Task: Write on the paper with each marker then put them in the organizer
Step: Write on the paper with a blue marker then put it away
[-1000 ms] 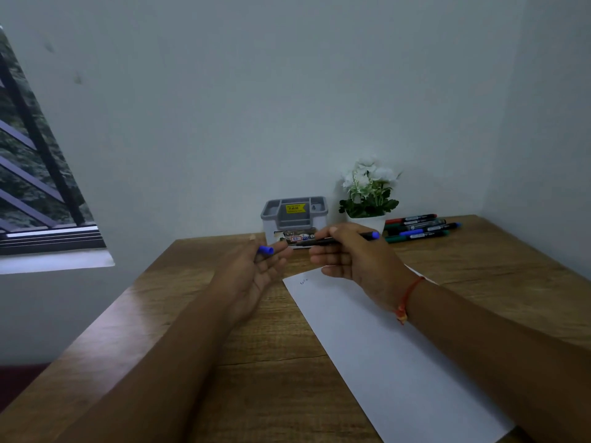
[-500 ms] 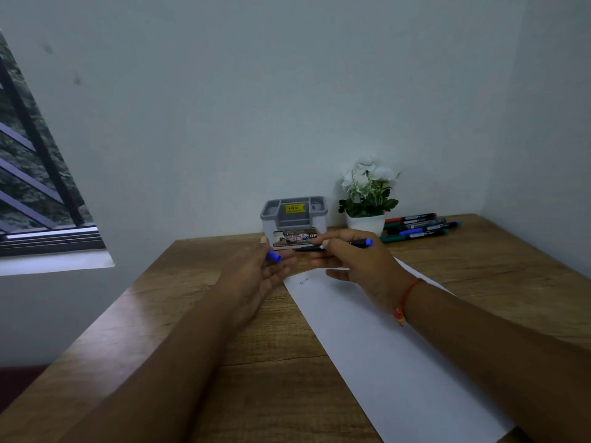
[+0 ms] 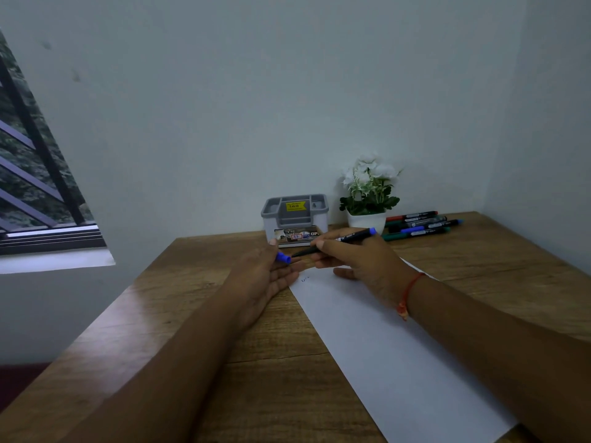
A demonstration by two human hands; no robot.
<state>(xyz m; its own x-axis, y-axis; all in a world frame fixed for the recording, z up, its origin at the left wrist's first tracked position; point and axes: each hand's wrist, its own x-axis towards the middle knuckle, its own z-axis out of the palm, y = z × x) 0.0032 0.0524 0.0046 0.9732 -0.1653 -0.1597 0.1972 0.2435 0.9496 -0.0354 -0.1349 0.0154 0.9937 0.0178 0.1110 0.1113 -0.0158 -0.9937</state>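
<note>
Right hand: the right hand (image 3: 358,260) pinches a slim black marker with a blue end plug (image 3: 339,239), fingers (image 3: 323,246) clamped on the barrel, bare tip aimed left and slightly down, plug end raised to the right.
Left hand: the left hand (image 3: 271,273) lies palm-up, fingers (image 3: 289,276) curled loosely under a small blue plastic cap (image 3: 283,258); the marker's tip sits just beside the cap's mouth.
Change: half a second ago tip and cap were farther apart; the tip has closed in on the cap.
Paper: a smooth white sheet of paper (image 3: 383,346) lies below the right-hand fingers, faint scribbles near its top corner.
Organizer: a grey moulded-plastic compartment organizer with a yellow sticker (image 3: 294,212) stands just beyond both sets of fingers.
Spare markers: a loose row of capped black-barrelled markers (image 3: 419,223) lies right of the fingers, past a white pot of white artificial flowers (image 3: 367,199).
Bench: a wood-grain bench (image 3: 160,314) carries everything.
</note>
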